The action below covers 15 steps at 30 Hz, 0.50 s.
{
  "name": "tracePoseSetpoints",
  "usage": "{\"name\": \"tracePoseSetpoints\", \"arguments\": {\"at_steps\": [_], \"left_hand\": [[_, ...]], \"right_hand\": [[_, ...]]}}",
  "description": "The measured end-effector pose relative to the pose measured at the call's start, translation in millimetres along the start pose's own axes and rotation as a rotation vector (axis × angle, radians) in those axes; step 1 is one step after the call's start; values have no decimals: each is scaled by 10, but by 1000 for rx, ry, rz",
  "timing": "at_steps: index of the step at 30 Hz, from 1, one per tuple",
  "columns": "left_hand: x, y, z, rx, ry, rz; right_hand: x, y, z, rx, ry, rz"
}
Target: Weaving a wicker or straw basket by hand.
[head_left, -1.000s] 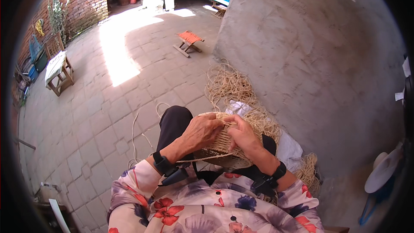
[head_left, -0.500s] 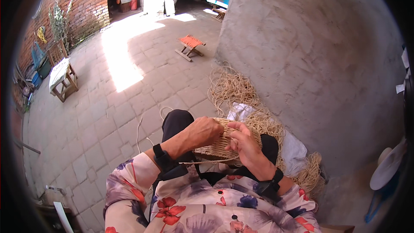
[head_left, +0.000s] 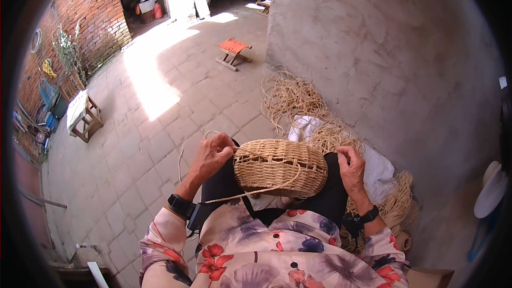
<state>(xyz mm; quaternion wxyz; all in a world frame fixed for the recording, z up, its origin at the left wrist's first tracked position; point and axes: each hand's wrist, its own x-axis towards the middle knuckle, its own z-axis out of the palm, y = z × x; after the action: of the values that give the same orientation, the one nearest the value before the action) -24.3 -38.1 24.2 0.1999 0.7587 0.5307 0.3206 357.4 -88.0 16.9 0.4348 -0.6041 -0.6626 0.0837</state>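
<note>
A round woven basket [head_left: 280,166] of straw-coloured cord rests on my lap between my knees, tilted, with an open gap running around its weave. A loose strand of cord [head_left: 266,189] crosses its front and trails left past my wrist. My left hand [head_left: 213,156] is at the basket's left side, fingers pinched together near its edge; what they hold is too small to make out. Off the basket's right side, above my right knee, my right hand [head_left: 352,169] is raised with fingers curled in. Whether anything thin is between them is hidden.
Heaps of loose cord [head_left: 293,96] and white cloth [head_left: 377,173] lie along the plastered wall [head_left: 373,64] to my right. An orange-topped folding stool [head_left: 233,50] stands ahead on the paving. At the left is a wooden chair [head_left: 84,117] with a pale cover.
Both hands have moved apart from the basket's middle, the left hand to the left and the right hand to the right. More of the basket's weave now shows. The view has shifted slightly.
</note>
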Motion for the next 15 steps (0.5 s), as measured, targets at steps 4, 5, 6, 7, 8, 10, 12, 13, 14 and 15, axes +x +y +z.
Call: {"name": "tracePoseSetpoints", "arguments": {"at_steps": [4, 5, 6, 7, 8, 10, 12, 13, 14, 15], "left_hand": [[-20, -12, 212, -1109, -36, -151], [-26, 2, 221, -1322, -66, -164], [-21, 35, 227, -1315, -67, -171], [1, 100, 201, -1422, -70, -222], [24, 140, 181, -1532, -77, -270], [54, 88, 185, -1558, -108, -260], [81, 102, 172, -1590, -135, -250], [80, 132, 140, -1369, -130, -275], [64, 146, 113, -1151, -119, -301], [49, 137, 100, -1152, -113, -304]], "right_hand": [[-119, -2, 132, 170, -46, 44], [-143, -172, 147, 138, -65, -66], [-136, -364, 160, 73, -68, -271], [-175, -522, 177, 62, -158, -328], [-202, -675, 207, 13, -192, -454], [-220, -825, 304, -30, -222, -586], [-251, -784, 412, -168, -248, -796], [-255, -747, 429, -167, -246, -797], [-255, -709, 441, -55, -183, -688], [-247, -674, 433, 54, -122, -577]]}}
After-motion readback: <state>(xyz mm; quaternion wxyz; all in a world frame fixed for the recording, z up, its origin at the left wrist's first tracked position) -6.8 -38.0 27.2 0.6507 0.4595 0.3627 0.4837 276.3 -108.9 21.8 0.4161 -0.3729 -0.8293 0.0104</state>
